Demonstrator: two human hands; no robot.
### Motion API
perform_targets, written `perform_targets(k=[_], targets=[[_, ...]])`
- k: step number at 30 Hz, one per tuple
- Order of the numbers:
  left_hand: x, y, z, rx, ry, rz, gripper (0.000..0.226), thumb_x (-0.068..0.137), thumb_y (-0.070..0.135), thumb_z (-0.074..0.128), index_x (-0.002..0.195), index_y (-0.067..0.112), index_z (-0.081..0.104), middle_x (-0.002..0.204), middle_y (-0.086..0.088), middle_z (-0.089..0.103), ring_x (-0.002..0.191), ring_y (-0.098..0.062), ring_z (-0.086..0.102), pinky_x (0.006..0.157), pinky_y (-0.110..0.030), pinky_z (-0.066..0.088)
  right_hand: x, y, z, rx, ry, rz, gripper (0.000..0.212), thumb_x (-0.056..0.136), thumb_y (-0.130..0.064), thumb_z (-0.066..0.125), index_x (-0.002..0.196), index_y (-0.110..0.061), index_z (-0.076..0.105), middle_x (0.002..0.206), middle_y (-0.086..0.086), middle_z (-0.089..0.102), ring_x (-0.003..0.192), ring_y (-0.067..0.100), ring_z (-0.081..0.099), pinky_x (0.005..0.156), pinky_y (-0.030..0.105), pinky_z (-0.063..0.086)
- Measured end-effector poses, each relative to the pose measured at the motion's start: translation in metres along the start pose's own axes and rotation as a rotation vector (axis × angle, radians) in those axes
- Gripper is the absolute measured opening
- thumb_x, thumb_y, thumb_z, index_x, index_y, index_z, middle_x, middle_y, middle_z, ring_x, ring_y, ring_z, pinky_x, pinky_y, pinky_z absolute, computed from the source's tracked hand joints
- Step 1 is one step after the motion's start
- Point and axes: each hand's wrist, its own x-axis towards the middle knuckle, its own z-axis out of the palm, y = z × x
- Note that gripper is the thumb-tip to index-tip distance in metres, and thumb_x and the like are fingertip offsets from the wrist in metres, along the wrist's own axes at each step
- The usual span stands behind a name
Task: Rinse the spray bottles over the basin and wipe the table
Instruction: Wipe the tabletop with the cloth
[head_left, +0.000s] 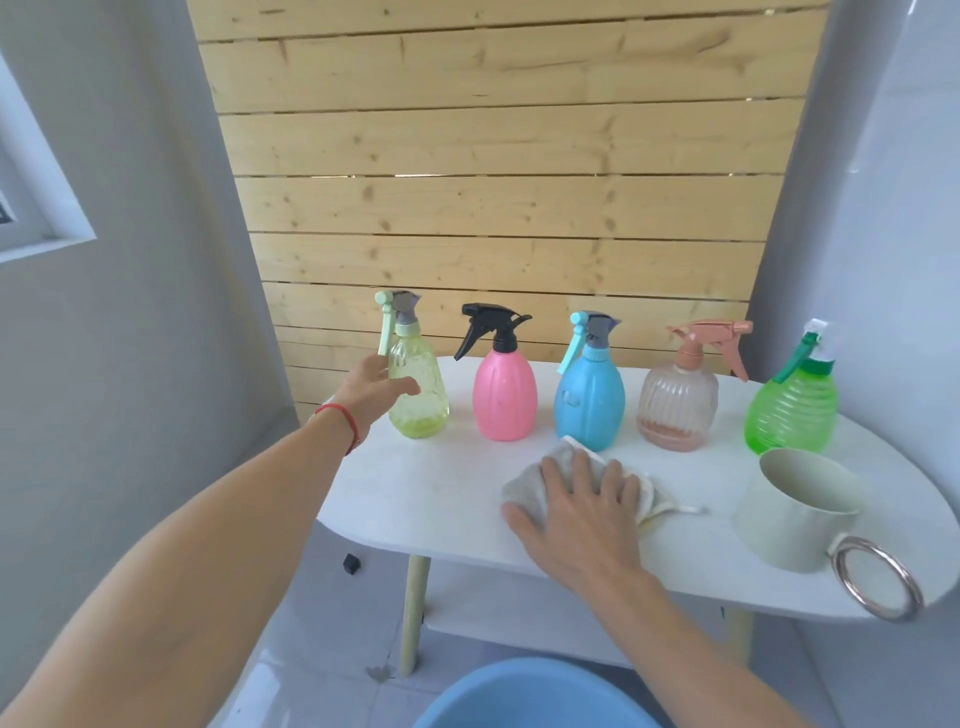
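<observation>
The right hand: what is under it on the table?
The right hand lies flat on a grey cloth spread on the white table. The cloth's edges and a loop stick out around the fingers; its middle, and the tabletop beneath it, are covered.

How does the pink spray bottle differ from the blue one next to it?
The pink spray bottle has an opaque pink body and a black trigger head; the blue spray bottle has a blue body and a light teal trigger with a grey nozzle. The pink one stands clear of the grey cloth; the cloth's far corner overlaps the blue one's base in view. Both stand upright on the white table, untouched by either hand.
</observation>
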Motion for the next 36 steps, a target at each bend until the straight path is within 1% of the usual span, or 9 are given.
perform_targets(k=[5,8,11,14,19,24,30,33,36], targets=[[-0.013,0.001,0.028,0.088,0.127,-0.111,0.116,0.065,0.051,0.088,0.158,0.021,0.025,0.15,-0.005,0.042,0.134,-0.03,0.048,0.107,-0.048,0.046,0.014,-0.058,0.003,0.033,-0.087,-0.096,0.077,0.086,-0.068,0.017,0.136,-0.024,0.057,0.153,0.014,0.046,0.13,0.057,0.039,0.108,0.067,0.024],[-0.053,-0.004,0.04,0.147,0.372,-0.055,0.081,0.082,0.024,0.076,0.151,0.01,0.036,0.148,-0.013,0.039,0.136,-0.032,0.04,0.105,-0.045,0.044,0.015,-0.068,-0.006,0.055,-0.138,-0.289,0.064,0.097,-0.061,0.018,0.14,-0.024,0.047,0.156,0.003,0.035,0.132,0.053,0.036,0.107,0.063,0.022],[-0.114,-0.016,0.065,0.263,0.395,0.389,0.045,0.082,0.001,0.063,0.126,0.01,0.058,0.13,-0.009,0.051,0.124,-0.029,0.044,0.101,-0.03,0.035,0.005,-0.037,-0.015,0.243,-0.235,-0.463,0.066,0.101,-0.057,0.036,0.156,-0.023,0.025,0.166,-0.001,0.02,0.148,0.04,0.018,0.12,0.054,0.014],[-0.148,-0.021,0.104,0.549,-0.01,0.619,0.033,0.093,0.027,0.046,0.116,0.015,0.066,0.121,-0.005,0.062,0.117,-0.028,0.055,0.098,-0.036,0.04,-0.018,0.01,-0.044,0.543,-0.403,-0.383,0.072,0.103,-0.044,0.046,0.164,-0.023,0.013,0.169,-0.007,0.01,0.158,0.011,0.001,0.126,0.029,0.005],[-0.153,-0.034,0.154,1.133,-0.094,0.482,0.068,0.089,0.071,0.021,0.15,0.041,0.032,0.157,0.003,0.033,0.145,-0.029,0.028,0.104,-0.072,0.012,-0.089,0.094,-0.084,0.336,-0.024,-0.262,0.026,0.099,-0.021,0.051,0.109,-0.021,0.075,0.134,-0.008,0.063,0.124,0.012,0.057,0.104,0.032,0.045],[-0.156,-0.024,0.169,1.109,-0.113,0.42,0.059,0.091,0.038,0.025,0.15,0.034,0.032,0.155,0.01,0.04,0.141,-0.028,0.031,0.098,-0.061,0.033,-0.113,0.159,-0.116,0.219,0.443,0.196,0.015,0.089,-0.018,0.064,0.1,-0.012,0.073,0.102,0.004,0.068,0.094,0.033,0.062,0.074,0.043,0.053],[-0.191,0.006,0.224,0.856,0.057,0.407,0.036,0.101,0.015,0.037,0.135,0.017,0.048,0.123,-0.012,0.061,0.117,-0.035,0.05,0.096,-0.05,0.035,-0.109,0.185,-0.112,0.118,0.0,0.472,0.051,0.104,-0.056,0.035,0.109,-0.012,0.062,0.102,0.01,0.07,0.097,0.036,0.065,0.076,0.041,0.053],[-0.183,0.025,0.254,0.613,0.157,0.491,0.035,0.086,0.003,0.053,0.12,0.012,0.056,0.099,-0.013,0.067,0.096,-0.035,0.06,0.085,-0.049,0.041,-0.108,0.184,-0.107,0.144,0.022,0.447,0.045,0.107,-0.05,0.031,0.102,-0.015,0.06,0.097,0.008,0.07,0.089,0.035,0.061,0.066,0.037,0.044],[-0.158,0.029,0.273,0.764,0.169,0.65,0.05,0.071,-0.002,0.072,0.116,0.014,0.058,0.099,-0.005,0.065,0.095,-0.033,0.06,0.085,-0.053,0.046,-0.11,0.185,-0.104,0.136,0.027,0.443,0.047,0.107,-0.047,0.03,0.087,-0.016,0.058,0.08,0.004,0.063,0.077,0.033,0.052,0.064,0.036,0.046]])
